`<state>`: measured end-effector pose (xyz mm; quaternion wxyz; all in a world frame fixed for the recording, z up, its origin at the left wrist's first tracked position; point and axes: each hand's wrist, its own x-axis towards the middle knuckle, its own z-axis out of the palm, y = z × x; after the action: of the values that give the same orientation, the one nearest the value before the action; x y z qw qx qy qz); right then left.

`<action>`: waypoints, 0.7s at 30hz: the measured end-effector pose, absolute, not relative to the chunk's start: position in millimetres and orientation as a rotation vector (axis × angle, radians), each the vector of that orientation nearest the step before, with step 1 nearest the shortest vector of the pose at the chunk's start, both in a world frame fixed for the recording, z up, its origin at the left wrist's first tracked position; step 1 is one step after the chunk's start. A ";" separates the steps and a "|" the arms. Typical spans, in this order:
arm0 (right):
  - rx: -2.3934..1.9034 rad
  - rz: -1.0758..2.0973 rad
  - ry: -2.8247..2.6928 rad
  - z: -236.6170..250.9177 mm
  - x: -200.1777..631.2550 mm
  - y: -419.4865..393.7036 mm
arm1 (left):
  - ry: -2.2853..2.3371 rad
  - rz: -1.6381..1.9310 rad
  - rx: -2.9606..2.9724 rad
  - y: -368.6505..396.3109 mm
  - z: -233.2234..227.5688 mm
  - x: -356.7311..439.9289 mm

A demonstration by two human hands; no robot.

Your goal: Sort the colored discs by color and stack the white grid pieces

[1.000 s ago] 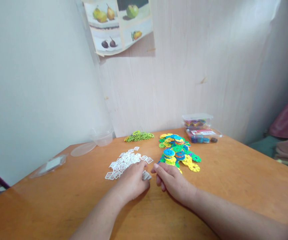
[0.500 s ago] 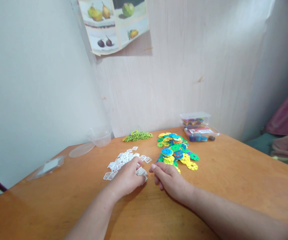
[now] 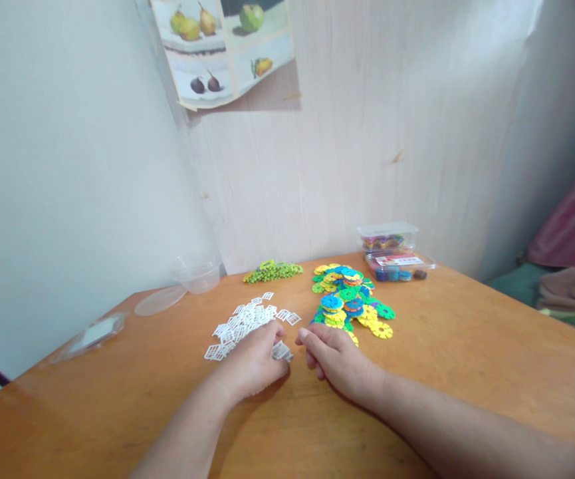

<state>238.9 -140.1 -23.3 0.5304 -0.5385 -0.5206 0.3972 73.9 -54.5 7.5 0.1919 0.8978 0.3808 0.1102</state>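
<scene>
Since the earlier frame both hands have held their station at the near edge of the white pile; only the view has drifted slightly, and the small stack at my left fingertips has shifted a little. My left hand (image 3: 253, 362) rests knuckles-up on the wooden table (image 3: 466, 359), fingers curled closed around a few white grid pieces (image 3: 282, 350), which protrude on the thumb side. My right hand (image 3: 340, 359) lies just beside it, fingers curled under, thumb forward; whether it grips anything I cannot tell. The gathered pieces sit between the two hands, touching the left fingers, at the near edge of the scattered white pile (image 3: 244, 321).

Assessment: these pieces look thin, flat, very light and fairly stiff, probably plastic lattice. They are likely to slide on the smooth tabletop and to fan out if squeezed loosely. I judge the best hold is a pinch across the stack's flat faces, near its middle.

Also noted: coloured discs (image 3: 349, 303) beyond my right hand, green bits (image 3: 273, 271), a clear tub (image 3: 198, 274), and lidded boxes (image 3: 394, 249) by the wall.
</scene>
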 end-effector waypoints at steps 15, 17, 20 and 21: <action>-1.353 0.855 -1.332 -25.3 241.2 -138.7 | 1.052 0.355 2.489 -48.3 0.5 72.5; -1.354 0.852 -1.336 -24.6 241.0 -139.3 | 1.048 0.358 2.485 -46.3 0.0 71.0; -1.353 0.843 -1.338 -25.0 240.7 -139.9 | 1.029 0.340 2.487 -45.8 1.5 69.8; -1.354 0.840 -1.336 -25.3 240.6 -139.9 | 1.026 0.337 2.490 -46.5 2.4 70.0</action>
<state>240.6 -139.9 -25.3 0.5063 -0.5616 -0.5541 0.3482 70.0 -46.5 2.4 0.2123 0.8965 0.3695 0.1215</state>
